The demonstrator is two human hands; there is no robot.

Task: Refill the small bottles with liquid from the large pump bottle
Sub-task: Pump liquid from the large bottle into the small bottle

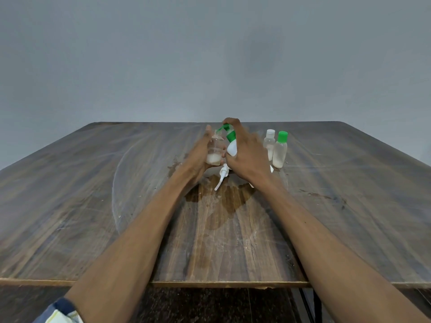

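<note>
The left hand [202, 157] grips an uncapped small bottle [215, 150] above the table [93, 206]. The right hand [245, 152] grasps the tilted pump bottle [232, 145], its green nozzle apparently at the open neck. Two capped bottles [276, 149] stand just right.

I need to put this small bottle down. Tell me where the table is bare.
Bare: the table left of the left hand, and right of the green-capped bottle. Crowded: the middle, with the sprayer top, wet patch, pump bottle and white-capped bottle.
</note>
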